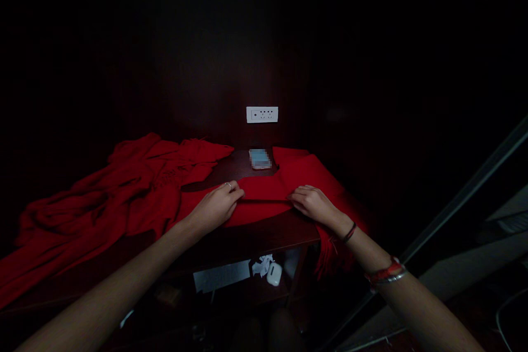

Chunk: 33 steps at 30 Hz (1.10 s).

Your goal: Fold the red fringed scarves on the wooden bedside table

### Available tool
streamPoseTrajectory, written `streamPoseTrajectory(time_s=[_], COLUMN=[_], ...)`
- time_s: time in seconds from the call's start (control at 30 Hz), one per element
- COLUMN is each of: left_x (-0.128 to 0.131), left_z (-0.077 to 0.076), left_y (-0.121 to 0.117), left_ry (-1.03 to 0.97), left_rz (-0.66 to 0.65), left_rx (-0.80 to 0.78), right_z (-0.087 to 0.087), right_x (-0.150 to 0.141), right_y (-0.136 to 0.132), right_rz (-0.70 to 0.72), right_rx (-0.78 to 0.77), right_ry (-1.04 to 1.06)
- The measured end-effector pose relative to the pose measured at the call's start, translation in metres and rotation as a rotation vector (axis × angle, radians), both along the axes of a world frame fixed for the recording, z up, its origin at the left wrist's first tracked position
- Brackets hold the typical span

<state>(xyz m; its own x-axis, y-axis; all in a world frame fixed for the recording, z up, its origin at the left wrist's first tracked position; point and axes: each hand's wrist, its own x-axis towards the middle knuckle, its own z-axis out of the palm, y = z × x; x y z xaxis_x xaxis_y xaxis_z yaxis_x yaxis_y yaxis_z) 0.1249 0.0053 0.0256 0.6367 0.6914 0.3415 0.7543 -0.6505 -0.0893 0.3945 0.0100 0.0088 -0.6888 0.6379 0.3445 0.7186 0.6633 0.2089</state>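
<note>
A red scarf [264,190] lies across a small dark wooden table [264,234]. Its fringed end hangs over the table's right edge. My left hand [216,204], with a ring on one finger, has its fingers curled and pinches a fold of the scarf at its left side. My right hand [314,203] pinches the same fold from the right, fingers bent down onto the cloth. Bracelets circle my right wrist and forearm.
More crumpled red cloth [119,192] is heaped to the left. A small bluish object [259,158] sits at the table's back, under a white wall socket [262,114]. Papers and a white earbud case [274,273] lie on the lower shelf. The room is very dark.
</note>
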Motion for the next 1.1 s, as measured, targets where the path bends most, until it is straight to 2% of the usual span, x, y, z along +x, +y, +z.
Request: streamPoseTrajectory(time_s=[0.13, 0.23, 0.4, 0.53, 0.63, 0.7, 0.8, 0.87, 0.97, 1.1], left_x=[0.000, -0.002, -0.010, 0.008, 0.033, 0.044, 0.043, 0.036, 0.031, 0.051], left_z=[-0.018, -0.028, -0.019, -0.011, -0.018, -0.028, -0.044, -0.049, -0.047, -0.031], left_y=[-0.014, -0.015, -0.005, 0.011, 0.023, 0.027, 0.029, 0.028, 0.027, 0.032], left_ry=[0.180, 0.175, 0.124, -0.011, -0.080, -0.053, 0.004, 0.008, 0.017, 0.002], left_rz=[-0.043, -0.066, -0.119, -0.134, -0.050, 0.083, 0.284, 0.331, 0.325, 0.316], left_rx=[-0.120, -0.143, -0.192, -0.125, -0.115, -0.224, -0.390, -0.405, -0.416, -0.493], right_z=[-0.009, -0.014, -0.006, -0.003, -0.011, -0.016, -0.022, -0.023, -0.018, 0.003], right_x=[0.008, 0.010, 0.011, 0.016, 0.022, 0.026, 0.029, 0.029, 0.029, 0.025], right_y=[-0.006, -0.008, -0.012, -0.012, -0.009, -0.008, -0.007, -0.008, -0.008, 0.003], right_rz=[0.050, 0.061, 0.067, 0.035, -0.038, -0.103, -0.203, -0.240, -0.240, -0.237], right_rx=[-0.038, -0.062, -0.093, -0.123, -0.188, -0.258, -0.328, -0.353, -0.385, -0.334], right_ry=[-0.046, -0.043, -0.003, 0.065, 0.042, 0.003, -0.026, -0.031, -0.018, 0.067])
